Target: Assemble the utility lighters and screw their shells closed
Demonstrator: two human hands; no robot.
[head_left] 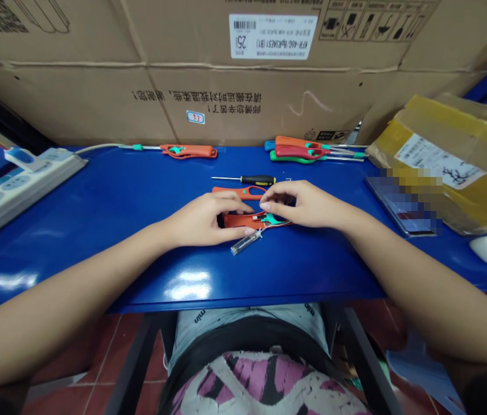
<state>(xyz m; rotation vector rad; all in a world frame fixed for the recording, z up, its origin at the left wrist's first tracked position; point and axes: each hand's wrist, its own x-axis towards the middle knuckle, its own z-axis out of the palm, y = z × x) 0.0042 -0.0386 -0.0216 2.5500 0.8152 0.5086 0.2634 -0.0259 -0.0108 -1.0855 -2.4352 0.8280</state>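
One head-worn camera faces forward and down, near the table [139, 199].

A: Middle of table [96, 248]?
B: Opened lighter [236, 221] between left hand [206, 219] and right hand [310, 203]; screwdriver [258, 180] just far of it, tank [244, 243] near side.
A: Edges?
B: Power strip [18, 187] left, phone [396, 202] right, parcel [455, 150] right of phone, lighter bundle [297, 151] far side, right of centre, carton [109, 109] behind everything.
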